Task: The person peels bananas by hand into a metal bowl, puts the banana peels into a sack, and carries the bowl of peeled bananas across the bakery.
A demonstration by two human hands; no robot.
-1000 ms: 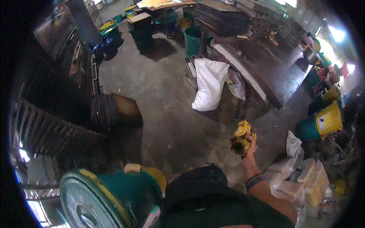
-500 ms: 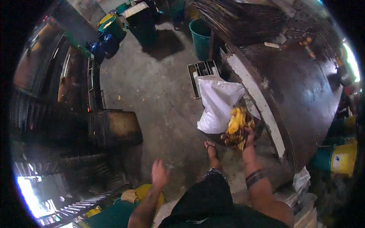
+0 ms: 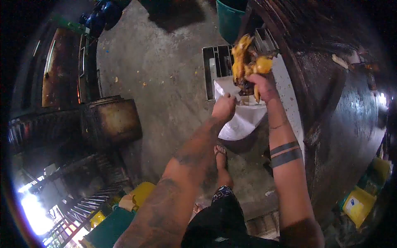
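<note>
A clump of yellow and dark brown peels [image 3: 240,64], apparently banana peels, is held up in my right hand [image 3: 265,88], with the fingers closed around its lower part. Beneath it the white sack [image 3: 242,123] stands on the floor with its mouth open. My left hand [image 3: 224,108] is closed on the near left part of the sack's rim. The clump hangs over the sack's mouth and hides part of it. What lies deep in the sack cannot be made out.
Behind the sack is a dark compartmented crate [image 3: 209,68], and a green bin [image 3: 230,20] stands farther back. A dark table [image 3: 331,95] with a pale edge runs along the right. Stacked dark trays [image 3: 118,120] are at left. Small yellow scraps dot the concrete floor [image 3: 165,82].
My right hand has raised the peels from beside the sack to above its mouth. My left hand has come forward from the lower left and taken hold of the rim, which is now open.
</note>
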